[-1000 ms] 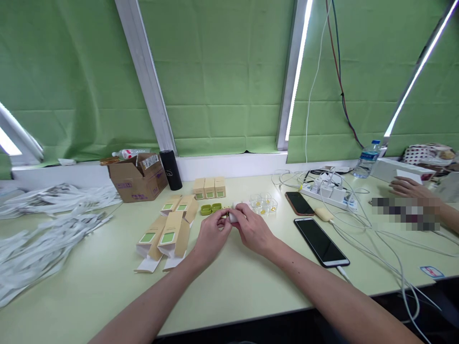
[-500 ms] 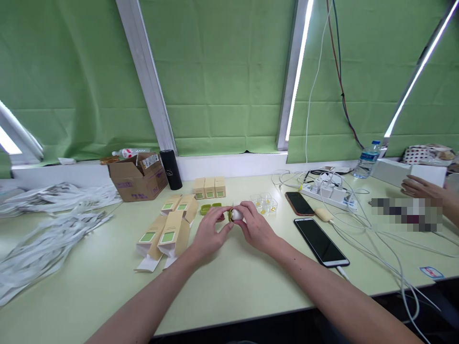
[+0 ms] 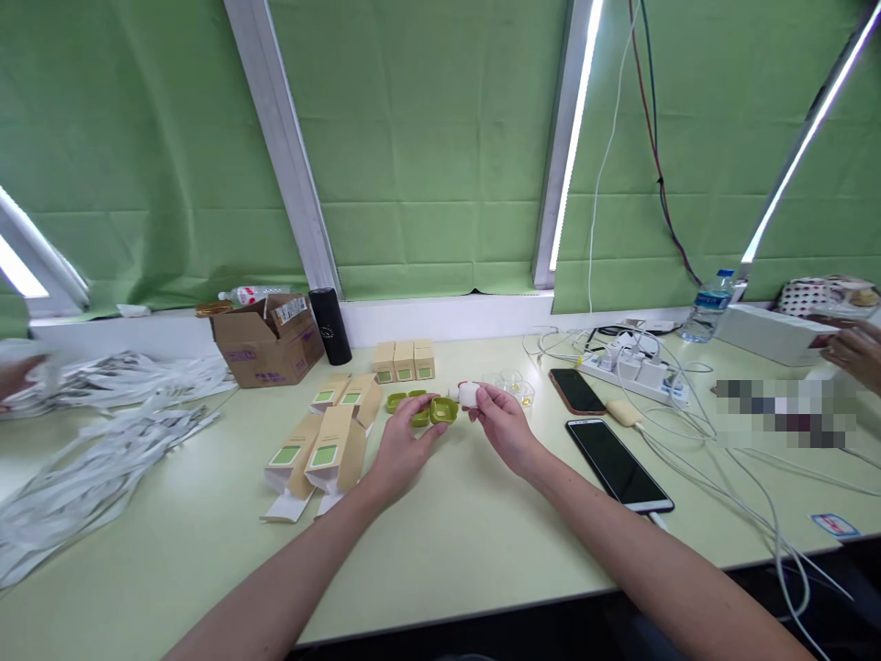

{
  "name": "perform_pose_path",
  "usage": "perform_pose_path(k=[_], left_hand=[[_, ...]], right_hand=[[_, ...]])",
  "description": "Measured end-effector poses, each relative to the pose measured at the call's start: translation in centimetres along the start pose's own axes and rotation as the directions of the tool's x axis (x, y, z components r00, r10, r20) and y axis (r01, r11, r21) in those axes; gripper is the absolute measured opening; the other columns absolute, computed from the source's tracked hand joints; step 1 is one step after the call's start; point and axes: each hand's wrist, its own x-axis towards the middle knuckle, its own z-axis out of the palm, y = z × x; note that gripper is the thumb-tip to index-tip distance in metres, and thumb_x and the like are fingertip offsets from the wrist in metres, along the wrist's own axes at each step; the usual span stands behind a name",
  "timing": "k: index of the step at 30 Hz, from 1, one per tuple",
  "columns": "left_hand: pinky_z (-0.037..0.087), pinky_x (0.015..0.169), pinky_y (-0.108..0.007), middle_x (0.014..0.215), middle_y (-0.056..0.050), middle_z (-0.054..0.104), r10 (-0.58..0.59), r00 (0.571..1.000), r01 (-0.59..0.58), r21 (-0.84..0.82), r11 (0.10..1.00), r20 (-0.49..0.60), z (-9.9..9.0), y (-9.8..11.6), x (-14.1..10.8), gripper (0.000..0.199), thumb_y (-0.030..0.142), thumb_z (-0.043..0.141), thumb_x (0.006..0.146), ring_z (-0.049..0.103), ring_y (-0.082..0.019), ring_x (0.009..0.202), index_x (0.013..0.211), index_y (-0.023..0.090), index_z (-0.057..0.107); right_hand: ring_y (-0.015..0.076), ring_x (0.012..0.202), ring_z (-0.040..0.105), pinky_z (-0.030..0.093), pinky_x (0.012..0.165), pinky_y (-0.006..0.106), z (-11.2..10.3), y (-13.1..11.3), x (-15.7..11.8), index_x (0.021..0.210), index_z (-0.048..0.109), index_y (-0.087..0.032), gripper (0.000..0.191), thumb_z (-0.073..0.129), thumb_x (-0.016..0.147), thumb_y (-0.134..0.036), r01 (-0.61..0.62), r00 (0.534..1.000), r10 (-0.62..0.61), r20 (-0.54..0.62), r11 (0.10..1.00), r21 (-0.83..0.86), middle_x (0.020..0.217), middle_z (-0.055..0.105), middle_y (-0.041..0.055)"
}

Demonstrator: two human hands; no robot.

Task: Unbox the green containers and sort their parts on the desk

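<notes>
Closest to the near edge of the table (image 3: 447, 542), along its left half, two open cartons (image 3: 336, 448) lie with white flaps spread toward that edge; a large phone (image 3: 619, 464) lies on the right half. Between them, over the table's middle, the left hand (image 3: 405, 441) pinches a small green cup (image 3: 443, 410) between thumb and fingertips, its hollow side showing. The right hand (image 3: 507, 427) has a narrow fingertip hold on a white piece (image 3: 469, 395), just beside the cup and apart from it.

So, as far as can be judged, this cup and white piece are separate, and the work on them is in progress. More green cups (image 3: 397, 401) sit just beyond the left hand. Beyond the right hand stands a clear tray (image 3: 527, 393) with yellow bits in it, partly hidden.

Farther toward the far edge, three small boxes (image 3: 405, 361) stand upright in a row and look closed, so these seem finished, while the two nearest cartons look unfinished; their insides cannot be made out. A cardboard box (image 3: 267, 347) and a black bottle (image 3: 330, 326) stand farther left, by the far edge.
</notes>
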Motion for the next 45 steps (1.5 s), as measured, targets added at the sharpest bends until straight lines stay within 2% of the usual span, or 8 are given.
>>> perform_pose_path(k=[5, 15, 21, 26, 31, 34, 38, 45], left_hand=[[0.056, 0.099, -0.043, 0.124, -0.010, 0.073, -0.046, 0.999, 0.044, -0.066, 0.997, -0.020, -0.1, 0.4, 0.0, 0.044, 0.035, 0.072, 0.090, 0.071, -0.025, 0.108, 0.132, 0.024, 0.067], [0.053, 0.105, -0.045, 0.133, -0.014, 0.070, -0.095, 0.995, 0.089, -0.144, 0.986, -0.032, -0.3, 0.4, 0.1, 0.049, 0.037, 0.070, 0.091, 0.069, -0.025, 0.115, 0.137, 0.020, 0.065], [0.055, 0.104, -0.042, 0.132, -0.013, 0.070, -0.075, 0.995, 0.066, -0.138, 0.988, -0.061, -0.2, 0.0, 0.2, 0.048, 0.037, 0.071, 0.091, 0.069, -0.024, 0.113, 0.136, 0.022, 0.064], [0.059, 0.096, -0.039, 0.134, -0.012, 0.068, -0.101, 0.985, 0.087, -0.105, 0.991, -0.143, -0.2, -0.3, 0.4, 0.049, 0.038, 0.070, 0.091, 0.070, -0.023, 0.109, 0.137, 0.024, 0.063], [0.060, 0.093, -0.038, 0.138, -0.011, 0.067, -0.145, 0.969, 0.129, -0.090, 0.987, -0.198, -0.3, -0.6, 0.4, 0.051, 0.039, 0.070, 0.092, 0.070, -0.022, 0.109, 0.140, 0.025, 0.062], [0.059, 0.094, -0.038, 0.137, -0.011, 0.068, -0.147, 0.967, 0.131, -0.085, 0.988, -0.208, -0.2, -0.7, 0.4, 0.051, 0.039, 0.071, 0.091, 0.070, -0.023, 0.109, 0.139, 0.025, 0.063], [0.059, 0.092, -0.038, 0.133, -0.011, 0.070, -0.131, 0.966, 0.119, -0.067, 0.991, -0.223, -0.2, -0.5, 0.4, 0.049, 0.040, 0.070, 0.091, 0.071, -0.023, 0.106, 0.138, 0.024, 0.063], [0.059, 0.093, -0.039, 0.128, -0.012, 0.070, -0.111, 0.958, 0.096, -0.069, 0.993, -0.265, -0.3, -0.6, 0.6, 0.050, 0.041, 0.070, 0.091, 0.071, -0.023, 0.104, 0.135, 0.020, 0.063]], right_hand=[[0.0220, 0.085, 0.066, 0.054, 0.069, 0.035, -0.1, -0.4, -0.1, 0.110, 0.074, -0.018, 0.050, 0.068, 0.091, -0.064, -0.151, 0.988, 0.134, 0.082, 0.957, 0.250, 0.112, 0.075, 0.0153], [0.0202, 0.090, 0.070, 0.059, 0.076, 0.035, 0.1, -1.7, -0.5, 0.114, 0.068, -0.026, 0.045, 0.085, 0.081, -0.052, -0.158, 0.985, 0.128, 0.118, 0.941, 0.300, 0.108, 0.073, 0.0067], [0.0184, 0.091, 0.065, 0.060, 0.091, 0.040, 0.3, -1.6, -0.6, 0.112, 0.074, -0.025, 0.046, 0.091, 0.072, -0.040, -0.086, 0.995, 0.074, 0.074, 0.981, 0.174, 0.098, 0.071, 0.0028], [0.0183, 0.094, 0.064, 0.057, 0.080, 0.031, 0.0, -0.9, -0.2, 0.116, 0.072, -0.025, 0.057, 0.090, 0.062, -0.026, 0.021, 0.999, -0.021, -0.048, 1.000, 0.002, 0.101, 0.064, 0.0018], [0.0168, 0.084, 0.060, 0.053, 0.074, 0.031, -1.2, -0.6, 0.3, 0.117, 0.066, -0.025, 0.047, 0.082, 0.072, -0.025, 0.120, 0.973, -0.159, -0.165, 0.967, -0.225, 0.100, 0.064, 0.0015], [0.0189, 0.085, 0.060, 0.053, 0.077, 0.035, -1.8, -0.4, 0.5, 0.116, 0.066, -0.024, 0.037, 0.073, 0.080, -0.021, 0.197, 0.944, -0.289, -0.157, 0.879, -0.434, 0.105, 0.067, 0.0044], [0.0263, 0.108, 0.062, 0.053, 0.092, 0.043, -1.9, 0.7, 0.7, 0.118, 0.065, -0.024, 0.031, 0.061, 0.088, -0.014, 0.363, 0.894, -0.448, 0.031, 0.680, -0.637, 0.119, 0.066, 0.0102], [0.0307, 0.109, 0.058, 0.046, 0.092, 0.045, -1.4, 2.7, 1.5, 0.120, 0.066, -0.021, 0.033, 0.058, 0.091, -0.007, 0.412, 0.874, -0.387, 0.295, 0.268, -0.871, 0.118, 0.070, 0.0114]])
